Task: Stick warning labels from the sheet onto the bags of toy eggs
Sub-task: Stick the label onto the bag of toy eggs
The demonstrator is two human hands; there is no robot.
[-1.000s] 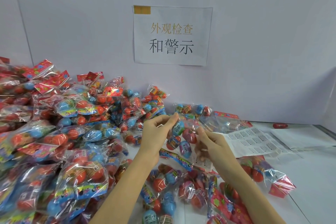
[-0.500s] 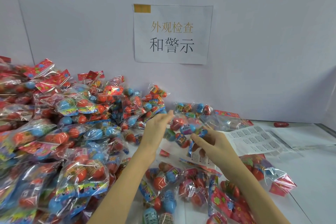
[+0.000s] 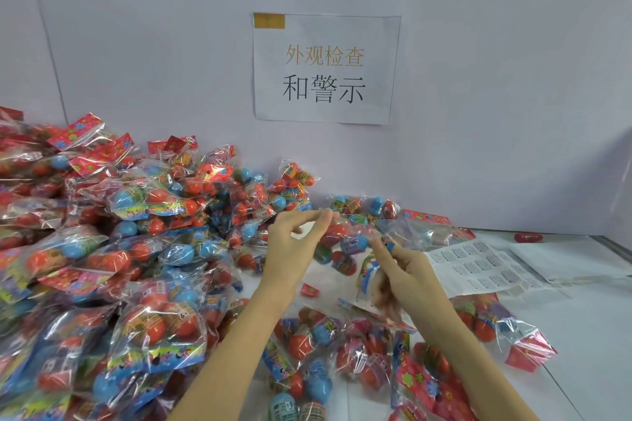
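White table, near edge: loose bags of toy eggs between the two forearms. Mid: left hand pinches the top edge of one clear bag, held above the table; right hand grips its lower part, fingers curled. Left: large pile of bags, too many to count. Right: one label sheet lying flat. Far: pale wall, one paper sign.
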